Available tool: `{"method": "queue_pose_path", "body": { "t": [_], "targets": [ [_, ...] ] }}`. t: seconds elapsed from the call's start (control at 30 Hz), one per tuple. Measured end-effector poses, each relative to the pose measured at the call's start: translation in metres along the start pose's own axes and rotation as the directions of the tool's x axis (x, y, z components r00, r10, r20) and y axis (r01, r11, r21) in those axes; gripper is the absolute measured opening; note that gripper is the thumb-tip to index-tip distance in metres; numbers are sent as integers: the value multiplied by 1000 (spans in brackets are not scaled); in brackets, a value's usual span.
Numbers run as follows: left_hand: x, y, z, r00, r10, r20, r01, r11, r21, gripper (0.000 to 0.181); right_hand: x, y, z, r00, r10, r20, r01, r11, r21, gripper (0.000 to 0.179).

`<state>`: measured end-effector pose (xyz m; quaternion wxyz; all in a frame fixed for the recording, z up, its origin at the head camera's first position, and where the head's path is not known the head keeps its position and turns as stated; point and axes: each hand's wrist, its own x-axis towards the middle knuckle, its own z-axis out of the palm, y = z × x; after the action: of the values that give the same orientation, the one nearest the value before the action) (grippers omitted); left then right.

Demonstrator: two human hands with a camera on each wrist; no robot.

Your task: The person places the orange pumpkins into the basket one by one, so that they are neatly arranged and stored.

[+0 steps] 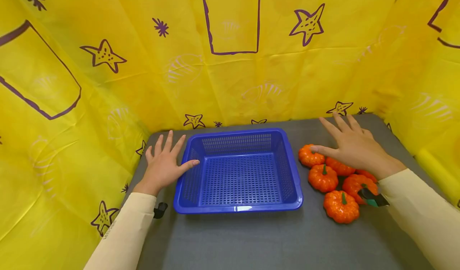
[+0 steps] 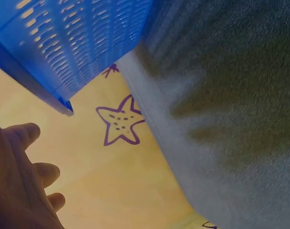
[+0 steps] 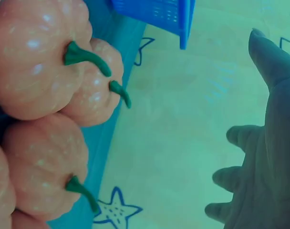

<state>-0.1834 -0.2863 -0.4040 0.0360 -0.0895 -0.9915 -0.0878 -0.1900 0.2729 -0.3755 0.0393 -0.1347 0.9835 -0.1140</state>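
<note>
A blue plastic basket (image 1: 238, 210) with slotted walls stands at the middle of the grey table, with its slotted floor bare. My left hand (image 1: 162, 168) is spread beside its left wall, the thumb overlapping the rim in the head view. Over on the right, several small orange pumpkins (image 1: 323, 178) with green stems lie in a cluster. Above them my right hand (image 1: 353, 146) hovers with fingers spread, holding nothing and partly hiding the rear ones. In the right wrist view, shiny pumpkins (image 3: 45, 164) fill the left side, apart from the fingers (image 3: 231, 179).
A grey cloth covers the table (image 1: 223, 242). Yellow fabric (image 1: 230, 86) printed with starfish and shells rises behind it and on both sides. A black strap end (image 1: 160, 210) sticks out at the left wrist, and a black and green piece (image 1: 373, 198) at the right.
</note>
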Motion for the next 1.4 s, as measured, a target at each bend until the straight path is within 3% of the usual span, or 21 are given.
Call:
{"method": "queue_pose_path", "body": {
  "t": [0.23,0.4,0.5,0.6,0.73,0.87,0.9,1.07,1.13,1.33,1.4],
  "targets": [
    [-2,0,9,1000,-18,3,18,995,-99,104,-14,20,7,1000,30,1,-30,997,68,108],
    [-5,-7,21,999,-34,-6,32,971,-236,98,-23,35,15,999,49,-18,-46,988,148,107],
    [-6,-13,29,999,-43,-9,37,931,-362,93,-28,44,19,997,50,-55,-39,983,177,103],
    [-8,-17,35,998,-67,6,61,860,-506,89,-33,54,24,994,49,-94,-28,977,211,99],
    [-9,-18,44,995,-96,29,88,707,-702,82,-40,66,31,988,40,-152,2,964,267,95],
    [-8,-16,54,996,-86,4,49,518,-854,74,-49,81,43,976,21,-217,56,937,344,91],
    [-8,-15,57,996,-84,1,40,466,-884,73,-51,85,47,973,21,-228,66,930,363,90],
    [-13,-15,71,995,-74,61,72,149,-986,69,-61,101,66,960,43,-276,78,907,414,86],
    [-15,-16,76,995,-57,80,82,46,-996,67,-64,106,72,953,54,-299,81,904,419,84],
    [-19,-10,84,997,23,76,79,-137,-987,68,-74,114,87,942,114,-316,50,883,466,82],
    [-22,-7,85,995,49,89,97,-185,-978,66,-76,116,92,936,142,-321,34,873,486,81]
  ]
}}
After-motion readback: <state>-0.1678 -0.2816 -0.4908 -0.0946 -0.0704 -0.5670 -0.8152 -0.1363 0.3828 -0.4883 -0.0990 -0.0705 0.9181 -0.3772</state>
